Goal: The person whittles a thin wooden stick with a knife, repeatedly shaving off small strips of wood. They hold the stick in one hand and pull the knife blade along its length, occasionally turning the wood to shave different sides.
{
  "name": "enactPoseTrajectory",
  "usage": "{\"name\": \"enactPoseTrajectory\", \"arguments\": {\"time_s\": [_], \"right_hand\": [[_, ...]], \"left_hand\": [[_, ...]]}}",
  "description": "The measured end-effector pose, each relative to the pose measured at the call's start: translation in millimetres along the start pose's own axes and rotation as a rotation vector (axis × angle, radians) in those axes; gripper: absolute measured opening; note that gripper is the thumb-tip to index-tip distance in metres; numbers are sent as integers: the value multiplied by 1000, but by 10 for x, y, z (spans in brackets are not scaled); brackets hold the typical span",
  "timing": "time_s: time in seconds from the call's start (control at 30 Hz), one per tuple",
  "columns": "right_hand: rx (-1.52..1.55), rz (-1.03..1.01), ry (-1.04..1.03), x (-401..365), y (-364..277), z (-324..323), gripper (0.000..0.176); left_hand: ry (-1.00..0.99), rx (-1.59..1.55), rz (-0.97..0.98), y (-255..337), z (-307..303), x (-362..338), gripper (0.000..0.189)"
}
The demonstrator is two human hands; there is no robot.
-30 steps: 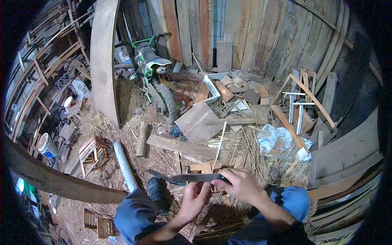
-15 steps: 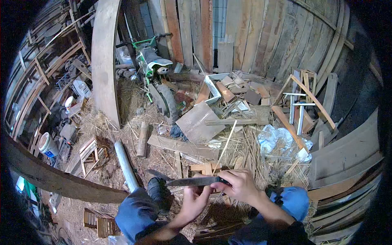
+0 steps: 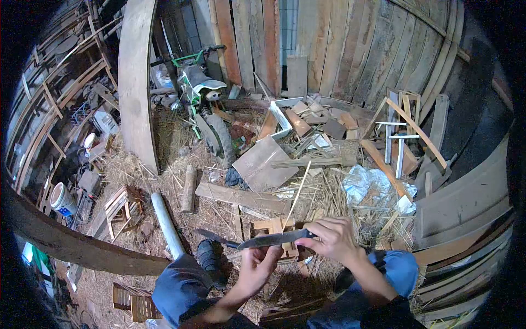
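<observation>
A knife (image 3: pixel 271 239) with a dark blade and black handle is gripped in my right hand (image 3: pixel 338 241), the blade pointing left. My left hand (image 3: pixel 257 270) is closed just under the blade, thumb close to its lower edge. From between the hands a thin pale wooden stick (image 3: pixel 299 193) slants up and away, its lower end running behind the blade to my left fingers. Another dark blade (image 3: pixel 212 236) shows left of the knife tip, partly overlapped by it. Beyond the hands, a small wooden frame (image 3: pixel 269 226) lies low on the straw.
My knees and a dark boot (image 3: pixel 209 260) flank the hands. A round pole (image 3: pixel 167 222) and a short log (image 3: pixel 189 189) lie on the straw-covered ground. Scrap boards, a white plastic sheet (image 3: pixel 364 186) and a dirt bike (image 3: pixel 203 90) stand farther off. A curved beam (image 3: pixel 87 244) crosses at left.
The knife has tilted, its handle end higher and its tip lower, and moved slightly right along with my right hand. The view has shifted a little.
</observation>
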State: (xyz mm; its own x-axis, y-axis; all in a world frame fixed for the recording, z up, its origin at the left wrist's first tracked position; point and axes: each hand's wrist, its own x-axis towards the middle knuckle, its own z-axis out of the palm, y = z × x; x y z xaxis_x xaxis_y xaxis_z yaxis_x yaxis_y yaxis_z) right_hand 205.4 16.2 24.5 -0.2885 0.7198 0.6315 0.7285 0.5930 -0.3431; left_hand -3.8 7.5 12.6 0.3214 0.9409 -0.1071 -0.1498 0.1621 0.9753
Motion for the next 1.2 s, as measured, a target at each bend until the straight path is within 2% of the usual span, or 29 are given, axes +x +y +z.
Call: {"name": "enactPoseTrajectory", "arguments": {"time_s": [0.07,0.1,0.17,0.23,0.4,0.53,0.6,0.77,0.93,1.0,1.07,1.13,1.2], "right_hand": [[-13,-11,-6,9,26,-30,32],[-81,58,-46,-15,68,-57,30],[-152,133,-84,-61,252,-190,29],[-172,377,201,-41,512,-395,25],[-158,425,164,-117,289,-345,20],[-103,386,87,-140,217,-271,28],[-194,249,117,-119,169,-202,28],[-87,179,-26,-55,-27,-43,28],[37,74,-51,-41,-154,117,29],[46,70,-59,-19,-186,119,30],[56,71,-62,-4,-203,71,31],[82,65,-71,20,-206,26,34],[75,51,-54,18,-195,5,35]], "left_hand": [[-16,42,19,-43,-29,-6,9],[-14,43,19,-22,-44,-20,9],[-22,-109,35,46,-62,-58,13],[-45,-65,7,56,-92,-98,14],[-50,-13,1,-118,-209,-90,16],[-64,-41,-102,-30,-202,-91,23],[-48,-40,-80,-95,-197,-37,25],[-8,-16,60,-67,-61,63,18],[-65,95,5,-65,2,64,16],[20,48,101,-75,104,51,15],[-26,121,92,-157,55,87,12],[-128,65,248,-117,70,102,13],[-129,80,249,-106,72,77,13]]}}
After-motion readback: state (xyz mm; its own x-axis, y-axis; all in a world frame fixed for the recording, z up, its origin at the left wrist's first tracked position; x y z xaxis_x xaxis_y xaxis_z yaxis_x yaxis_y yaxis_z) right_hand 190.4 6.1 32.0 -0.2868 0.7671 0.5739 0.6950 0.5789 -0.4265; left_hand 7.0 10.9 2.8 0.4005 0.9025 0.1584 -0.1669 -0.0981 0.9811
